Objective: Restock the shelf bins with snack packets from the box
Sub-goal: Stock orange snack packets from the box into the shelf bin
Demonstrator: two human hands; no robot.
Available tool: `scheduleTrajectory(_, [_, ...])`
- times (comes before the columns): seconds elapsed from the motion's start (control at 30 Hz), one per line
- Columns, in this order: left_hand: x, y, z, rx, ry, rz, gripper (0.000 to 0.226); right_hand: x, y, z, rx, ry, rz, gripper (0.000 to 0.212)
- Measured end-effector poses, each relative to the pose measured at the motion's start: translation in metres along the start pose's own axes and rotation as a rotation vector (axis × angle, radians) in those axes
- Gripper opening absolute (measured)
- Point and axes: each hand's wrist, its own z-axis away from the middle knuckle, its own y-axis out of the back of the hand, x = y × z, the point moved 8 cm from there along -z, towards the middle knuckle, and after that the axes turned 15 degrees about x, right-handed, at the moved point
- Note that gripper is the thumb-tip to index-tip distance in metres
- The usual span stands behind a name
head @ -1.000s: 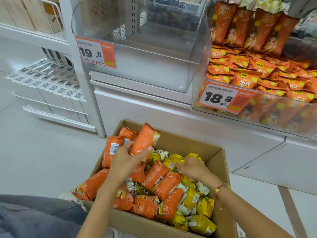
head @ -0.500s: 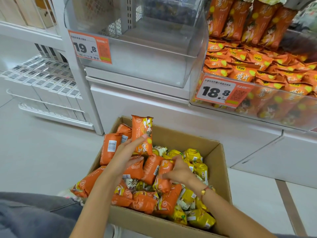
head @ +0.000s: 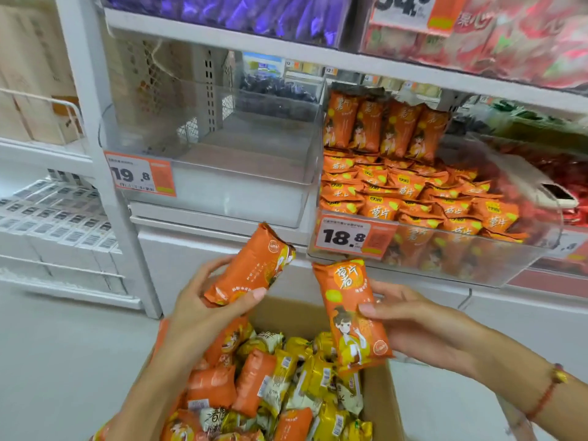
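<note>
Both your hands have risen clear of the cardboard box [head: 378,399]. Your left hand [head: 203,310] grips one orange snack packet [head: 251,265]; your right hand [head: 423,326], empty a moment ago, now grips a second orange packet [head: 350,313]. Both packets sit just below the half-filled orange-packet bin [head: 445,249], so placement is likely next.

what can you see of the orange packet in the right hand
The orange snack packet is a glossy, pillow-shaped wrapper with crimped ends, a cartoon figure, yellow spots and large characters at its top. It stands nearly upright, front to the camera, above the cardboard box. The right hand pinches it: thumb on the front, fingers behind.
</note>
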Motion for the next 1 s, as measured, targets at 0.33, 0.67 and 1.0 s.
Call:
scheduleTrajectory(0.33, [0.126,-0.084,-0.037,-0.117,-0.334,0.08,0.069,-0.126,0.075,0.032,0.205,0.269,-0.359,0.055])
scheduleTrajectory(0.67, [0.138,-0.157,-0.091,0.029,-0.457,0.071,0.071,-0.2,0.186,-0.02,0.73,0.424,-0.052,0.037])
scheduleTrajectory(1.0, [0.135,-0.17,-0.1,0.069,-0.488,0.092,0.048,-0.262,0.239,-0.07,1.332,0.651,0.382,0.047])
